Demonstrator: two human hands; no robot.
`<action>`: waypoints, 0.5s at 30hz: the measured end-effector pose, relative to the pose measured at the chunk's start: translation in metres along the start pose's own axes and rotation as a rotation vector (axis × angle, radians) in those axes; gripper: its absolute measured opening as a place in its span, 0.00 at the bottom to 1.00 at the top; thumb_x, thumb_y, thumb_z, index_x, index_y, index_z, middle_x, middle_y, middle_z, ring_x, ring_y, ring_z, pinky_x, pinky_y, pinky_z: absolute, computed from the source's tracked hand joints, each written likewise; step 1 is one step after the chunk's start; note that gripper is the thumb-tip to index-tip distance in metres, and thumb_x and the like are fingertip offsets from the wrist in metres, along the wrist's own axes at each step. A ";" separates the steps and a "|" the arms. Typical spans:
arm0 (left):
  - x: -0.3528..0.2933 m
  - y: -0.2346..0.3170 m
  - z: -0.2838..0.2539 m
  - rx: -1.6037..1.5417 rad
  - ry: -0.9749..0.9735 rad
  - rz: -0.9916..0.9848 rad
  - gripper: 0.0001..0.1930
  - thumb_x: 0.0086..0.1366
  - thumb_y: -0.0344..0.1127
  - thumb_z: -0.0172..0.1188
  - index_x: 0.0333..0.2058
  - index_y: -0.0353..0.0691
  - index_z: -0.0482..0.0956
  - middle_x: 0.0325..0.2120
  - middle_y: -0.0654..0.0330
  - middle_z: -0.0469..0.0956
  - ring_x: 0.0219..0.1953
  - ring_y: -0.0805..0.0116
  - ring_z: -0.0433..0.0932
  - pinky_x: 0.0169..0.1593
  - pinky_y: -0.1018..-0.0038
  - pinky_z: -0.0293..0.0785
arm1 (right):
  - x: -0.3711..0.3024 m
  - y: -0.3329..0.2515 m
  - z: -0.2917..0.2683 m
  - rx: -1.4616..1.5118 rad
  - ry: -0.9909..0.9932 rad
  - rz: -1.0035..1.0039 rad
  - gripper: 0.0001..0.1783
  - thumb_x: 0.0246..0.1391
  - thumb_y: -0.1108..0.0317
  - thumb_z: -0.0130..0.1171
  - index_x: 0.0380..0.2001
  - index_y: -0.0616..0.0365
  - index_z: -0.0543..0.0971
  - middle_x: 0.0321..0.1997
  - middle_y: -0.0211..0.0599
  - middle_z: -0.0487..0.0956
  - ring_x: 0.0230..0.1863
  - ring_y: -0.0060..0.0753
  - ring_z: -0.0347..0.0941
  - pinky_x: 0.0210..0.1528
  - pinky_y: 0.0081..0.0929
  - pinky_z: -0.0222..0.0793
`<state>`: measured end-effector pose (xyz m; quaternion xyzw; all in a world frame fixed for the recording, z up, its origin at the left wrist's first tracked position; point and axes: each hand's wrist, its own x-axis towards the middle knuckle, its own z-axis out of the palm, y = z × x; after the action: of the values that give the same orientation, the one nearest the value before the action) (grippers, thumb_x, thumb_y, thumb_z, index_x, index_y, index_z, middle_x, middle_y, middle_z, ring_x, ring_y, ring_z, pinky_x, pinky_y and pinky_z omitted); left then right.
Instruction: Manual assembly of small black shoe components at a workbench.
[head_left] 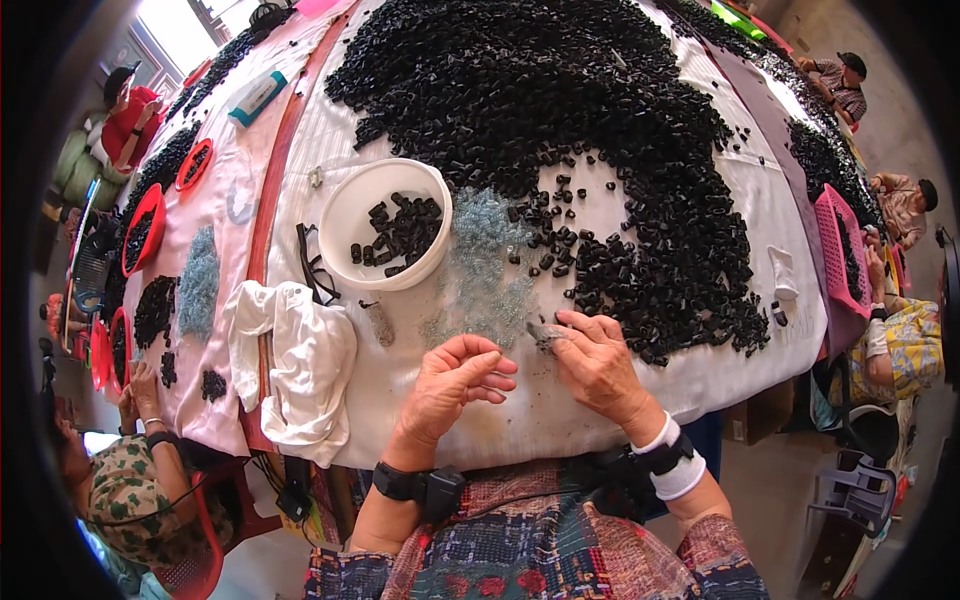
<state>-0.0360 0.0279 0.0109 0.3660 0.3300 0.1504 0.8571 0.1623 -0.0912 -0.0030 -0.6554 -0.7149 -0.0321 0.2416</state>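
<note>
My right hand (605, 368) pinches a small grey, partly see-through clump (545, 336) between thumb and fingertips, just above the cloth; its exact kind is too small to tell. To its left my left hand (452, 388) hovers with loosely curled fingers set apart, and nothing shows in them. Ahead of both hands lies a pile of small clear bluish ring-like pieces (490, 245). Many short black tube-like parts (680, 235) are heaped beyond and to the right. A white plastic bowl (335, 250) at the left holds more black parts (400, 232).
A crumpled white cloth (295, 370) and a dark strap (312, 262) lie left of the bowl. On neighbouring tables are red baskets (143, 230), a pink basket (842, 245) and another bluish pile (198, 285). Several people sit around, one close by at lower left (140, 490).
</note>
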 end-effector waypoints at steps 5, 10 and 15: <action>-0.005 -0.010 -0.006 0.010 -0.054 -0.043 0.08 0.65 0.33 0.55 0.40 0.37 0.75 0.34 0.52 0.80 0.33 0.65 0.82 0.34 0.75 0.80 | -0.012 -0.001 -0.012 0.036 0.062 0.088 0.13 0.44 0.74 0.55 0.36 0.59 0.78 0.47 0.32 0.78 0.53 0.39 0.69 0.54 0.36 0.59; -0.003 -0.017 -0.006 -0.002 -0.092 -0.081 0.08 0.66 0.35 0.56 0.39 0.37 0.75 0.35 0.54 0.80 0.34 0.68 0.81 0.37 0.76 0.79 | 0.012 -0.014 0.000 0.100 0.077 0.061 0.14 0.45 0.74 0.55 0.39 0.58 0.77 0.48 0.33 0.78 0.52 0.39 0.69 0.54 0.36 0.59; -0.004 -0.016 -0.011 -0.021 -0.079 -0.090 0.08 0.66 0.35 0.56 0.39 0.37 0.75 0.35 0.54 0.80 0.35 0.68 0.81 0.37 0.76 0.79 | 0.017 -0.021 0.009 0.049 -0.017 -0.037 0.12 0.42 0.74 0.55 0.35 0.57 0.77 0.45 0.32 0.78 0.51 0.38 0.70 0.54 0.36 0.57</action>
<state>-0.0457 0.0207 -0.0047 0.3475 0.3105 0.1005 0.8790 0.1389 -0.0758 0.0014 -0.6360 -0.7296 -0.0134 0.2509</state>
